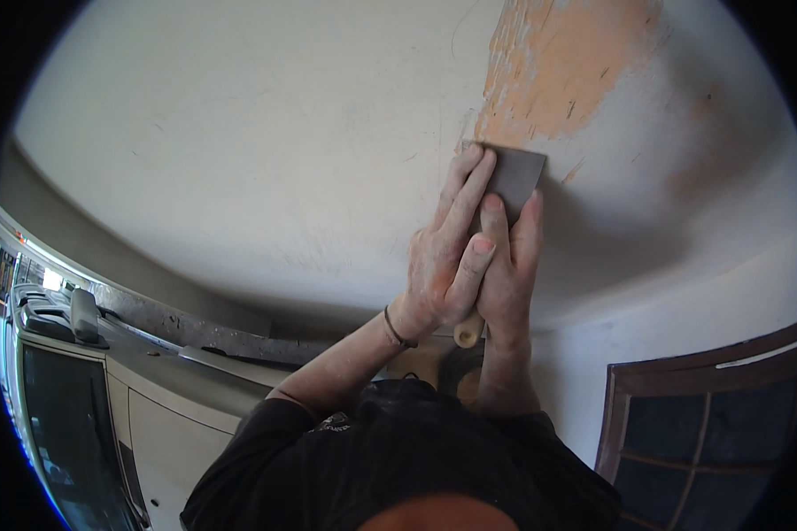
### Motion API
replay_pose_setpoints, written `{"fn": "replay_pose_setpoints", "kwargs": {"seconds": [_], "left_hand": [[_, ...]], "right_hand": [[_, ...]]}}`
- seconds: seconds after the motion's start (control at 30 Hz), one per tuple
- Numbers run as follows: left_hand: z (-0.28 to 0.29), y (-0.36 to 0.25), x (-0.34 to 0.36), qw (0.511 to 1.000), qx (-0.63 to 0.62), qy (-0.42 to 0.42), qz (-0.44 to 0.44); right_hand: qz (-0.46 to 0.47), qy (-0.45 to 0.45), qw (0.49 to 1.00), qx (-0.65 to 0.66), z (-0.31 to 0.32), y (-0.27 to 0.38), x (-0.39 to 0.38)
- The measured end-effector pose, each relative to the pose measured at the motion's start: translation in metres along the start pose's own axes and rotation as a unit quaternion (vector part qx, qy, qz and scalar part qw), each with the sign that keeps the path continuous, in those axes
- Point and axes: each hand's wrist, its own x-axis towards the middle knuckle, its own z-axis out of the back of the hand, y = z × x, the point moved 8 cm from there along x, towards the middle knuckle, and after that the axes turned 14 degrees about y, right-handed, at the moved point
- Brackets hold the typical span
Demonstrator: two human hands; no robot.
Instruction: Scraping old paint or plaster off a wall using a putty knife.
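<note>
Both my hands are on a scraper with a grey metal blade (516,171) and a pale wooden handle (469,331). My right hand (507,274) is closed around the handle, with fingertips reaching the blade's base. My left hand (447,252) presses against it from the left, two straight fingers along the blade's left side and the thumb lying over the grip. The blade's far edge rests against a pale painted surface (283,133), just below a bare orange-tan patch (567,71) with ragged edges. Most of the handle is hidden by my hands.
A beige cabinet-like unit (173,434) with a dark glass panel (75,434) stands at the lower left, with grey items (53,314) on top. At the lower right is a brown wooden frame (682,376) with dark panes. Shadow falls on the surface right of my hands.
</note>
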Motion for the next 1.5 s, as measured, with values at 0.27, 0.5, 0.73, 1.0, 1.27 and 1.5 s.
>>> {"fn": "replay_pose_setpoints", "kwargs": {"seconds": [0.27, 0.5, 0.73, 1.0, 1.27, 1.5], "left_hand": [[-0.001, -0.001, 0.006, 1.000, -0.007, 0.009, -0.013], [-0.004, 0.001, -0.005, 1.000, -0.003, -0.005, -0.028], [0.004, -0.010, 0.014, 0.998, -0.028, -0.013, -0.048], [0.009, -0.014, 0.029, 0.998, -0.050, -0.012, -0.039], [0.014, -0.019, 0.036, 0.997, -0.059, -0.027, -0.038], [0.008, -0.010, 0.023, 0.998, -0.029, -0.022, -0.055]], "right_hand": [[0.008, -0.014, 0.999, -0.034, 0.006, 0.000, -0.001], [0.001, -0.032, 0.998, -0.053, 0.003, 0.000, -0.005], [0.007, -0.003, 0.999, -0.039, 0.002, 0.018, 0.008], [-0.040, -0.023, 0.999, -0.015, 0.004, 0.027, 0.017], [-0.004, -0.010, 0.999, -0.044, 0.003, 0.034, 0.017], [0.010, -0.013, 0.998, -0.067, 0.000, 0.032, 0.015]]}}
